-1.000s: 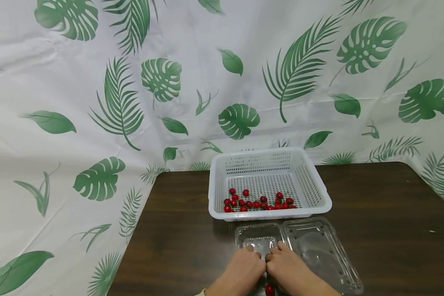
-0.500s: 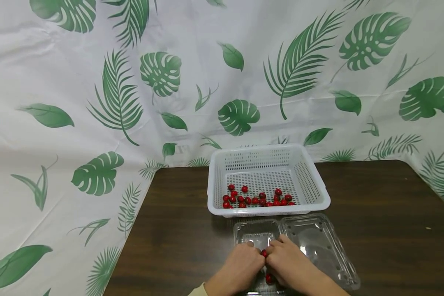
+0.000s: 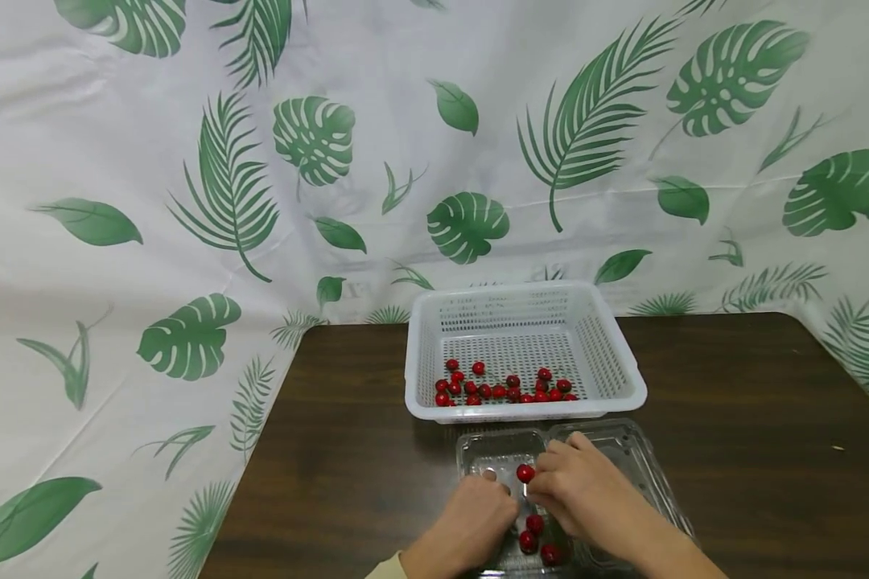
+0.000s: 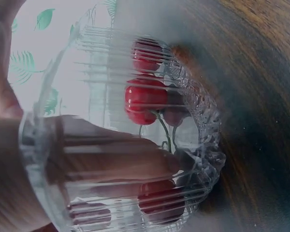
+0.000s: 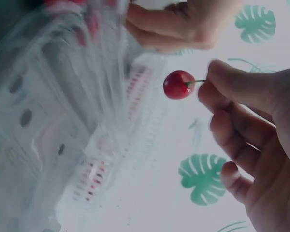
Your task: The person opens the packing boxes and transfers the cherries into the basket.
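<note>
My right hand (image 3: 586, 490) pinches a red cherry (image 3: 525, 473) by its green stem, over the inner edge of a clear plastic clamshell box (image 3: 471, 447). The right wrist view shows that cherry (image 5: 179, 85) hanging off the thumb and fingertips. My left hand (image 3: 474, 511) is bent over the box's left half, its fingers reaching down inside. Through the ribbed plastic in the left wrist view, a finger (image 4: 159, 162) lies close beside cherries (image 4: 144, 100) and their stems; whether it grips anything is unclear. Several cherries (image 3: 534, 523) lie in the box's near part.
Behind the box stands a white perforated basket (image 3: 525, 412) with several cherries (image 3: 499, 392) along its near side. The box's clear lid (image 3: 640, 458) lies folded out to the right on the dark wooden table (image 3: 355, 450). A leaf-patterned cloth (image 3: 376, 161) hangs behind.
My right hand has moved away from my left, to the right and slightly up, with a cherry by the stem. More cherries show in the near part of the box.
</note>
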`<move>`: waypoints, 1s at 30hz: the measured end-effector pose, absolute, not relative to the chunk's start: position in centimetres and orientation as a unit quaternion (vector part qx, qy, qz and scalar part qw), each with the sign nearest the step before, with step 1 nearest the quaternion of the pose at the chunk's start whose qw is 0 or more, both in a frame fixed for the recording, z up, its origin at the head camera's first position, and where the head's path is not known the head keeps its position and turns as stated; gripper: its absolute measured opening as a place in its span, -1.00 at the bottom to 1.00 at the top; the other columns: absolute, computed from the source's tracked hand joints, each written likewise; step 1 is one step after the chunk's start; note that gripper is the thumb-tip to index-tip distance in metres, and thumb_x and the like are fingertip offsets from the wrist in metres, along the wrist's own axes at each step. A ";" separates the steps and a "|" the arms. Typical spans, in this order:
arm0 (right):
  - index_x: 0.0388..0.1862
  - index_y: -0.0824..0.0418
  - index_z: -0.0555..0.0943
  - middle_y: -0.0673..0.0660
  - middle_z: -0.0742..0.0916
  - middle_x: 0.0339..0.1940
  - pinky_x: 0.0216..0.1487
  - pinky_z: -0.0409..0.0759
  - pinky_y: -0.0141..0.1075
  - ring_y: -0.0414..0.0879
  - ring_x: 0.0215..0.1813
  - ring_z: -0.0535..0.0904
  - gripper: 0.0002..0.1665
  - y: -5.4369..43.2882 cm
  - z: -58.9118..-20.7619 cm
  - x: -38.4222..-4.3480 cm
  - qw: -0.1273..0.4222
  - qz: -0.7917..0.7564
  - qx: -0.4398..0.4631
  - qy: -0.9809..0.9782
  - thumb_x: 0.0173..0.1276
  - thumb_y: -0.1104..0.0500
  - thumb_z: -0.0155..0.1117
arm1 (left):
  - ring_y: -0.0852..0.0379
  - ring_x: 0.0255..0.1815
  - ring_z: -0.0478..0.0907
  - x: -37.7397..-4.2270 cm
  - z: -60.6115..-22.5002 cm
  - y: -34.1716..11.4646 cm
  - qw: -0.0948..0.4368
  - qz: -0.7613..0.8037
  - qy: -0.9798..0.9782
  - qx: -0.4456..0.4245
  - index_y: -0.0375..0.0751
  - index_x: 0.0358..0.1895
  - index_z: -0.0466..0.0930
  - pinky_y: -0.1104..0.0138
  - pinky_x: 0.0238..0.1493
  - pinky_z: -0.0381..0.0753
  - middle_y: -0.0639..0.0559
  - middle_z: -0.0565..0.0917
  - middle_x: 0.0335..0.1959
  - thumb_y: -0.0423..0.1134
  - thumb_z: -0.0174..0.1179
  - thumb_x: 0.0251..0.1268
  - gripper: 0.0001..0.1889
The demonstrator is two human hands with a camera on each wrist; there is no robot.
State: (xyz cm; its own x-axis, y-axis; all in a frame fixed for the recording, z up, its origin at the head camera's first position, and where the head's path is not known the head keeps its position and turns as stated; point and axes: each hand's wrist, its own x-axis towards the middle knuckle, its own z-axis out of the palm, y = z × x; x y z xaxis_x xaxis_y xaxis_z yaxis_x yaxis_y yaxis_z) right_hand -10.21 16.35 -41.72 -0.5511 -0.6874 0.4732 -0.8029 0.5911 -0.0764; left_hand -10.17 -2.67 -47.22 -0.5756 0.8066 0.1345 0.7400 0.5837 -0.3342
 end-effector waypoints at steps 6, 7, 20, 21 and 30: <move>-0.49 0.04 0.74 -0.19 0.64 -0.47 -0.31 0.29 -0.30 -0.23 -0.39 0.47 -0.53 16.8 -40.5 -11.7 0.283 0.189 0.390 -0.856 0.52 -0.11 0.06 | 0.21 -0.63 0.39 -10.3 -47.3 -2.9 0.153 0.118 -0.880 -0.435 0.19 -0.70 0.59 0.36 -0.69 0.27 0.28 0.55 -0.68 -0.15 0.40 -0.19 -0.83; -0.47 0.06 0.75 -0.17 0.66 -0.46 -0.31 0.29 -0.27 -0.21 -0.38 0.50 -0.42 16.9 -40.3 -12.0 0.296 0.193 0.381 -0.854 0.56 -0.14 -0.08 | 0.21 -0.63 0.39 -10.2 -47.3 -2.9 0.153 0.116 -0.880 -0.435 0.18 -0.70 0.59 0.36 -0.68 0.27 0.28 0.55 -0.68 -0.16 0.40 -0.20 -0.83; -0.38 0.23 0.78 0.01 0.71 -0.46 -0.33 0.26 -0.14 -0.02 -0.37 0.56 -0.77 18.9 -40.5 -15.4 0.366 0.203 0.287 -0.861 -0.10 0.32 0.58 | 0.22 -0.65 0.36 -10.1 -47.2 -2.5 0.139 0.111 -0.881 -0.438 0.14 -0.73 0.54 0.37 -0.68 0.24 0.27 0.53 -0.70 -0.29 0.32 -0.29 -0.81; -0.38 0.24 0.78 0.02 0.71 -0.46 -0.32 0.26 -0.13 -0.01 -0.37 0.56 -0.77 19.0 -40.7 -15.6 0.364 0.204 0.284 -0.864 -0.10 0.33 0.58 | 0.22 -0.65 0.36 -10.2 -47.2 -2.5 0.138 0.112 -0.881 -0.438 0.15 -0.72 0.55 0.37 -0.68 0.25 0.27 0.53 -0.70 -0.29 0.33 -0.27 -0.81; -0.38 0.27 0.77 0.05 0.72 -0.47 -0.31 0.24 -0.11 0.05 -0.36 0.56 -0.80 19.1 -42.1 -17.3 0.329 0.195 0.255 -0.888 -0.04 0.30 0.58 | 0.23 -0.65 0.36 -10.2 -46.8 -2.4 0.120 0.120 -0.887 -0.429 0.14 -0.72 0.55 0.38 -0.69 0.25 0.27 0.53 -0.69 -0.31 0.32 -0.28 -0.80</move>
State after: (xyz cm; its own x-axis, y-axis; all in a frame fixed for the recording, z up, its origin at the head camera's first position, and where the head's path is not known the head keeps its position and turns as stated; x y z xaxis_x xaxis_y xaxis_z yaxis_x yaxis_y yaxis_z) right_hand -17.34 19.15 -42.10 -0.6532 -0.3238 0.6844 -0.5812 0.7937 -0.1793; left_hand -10.23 -2.43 -46.85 -0.6028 0.7901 0.1110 0.7324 0.6032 -0.3159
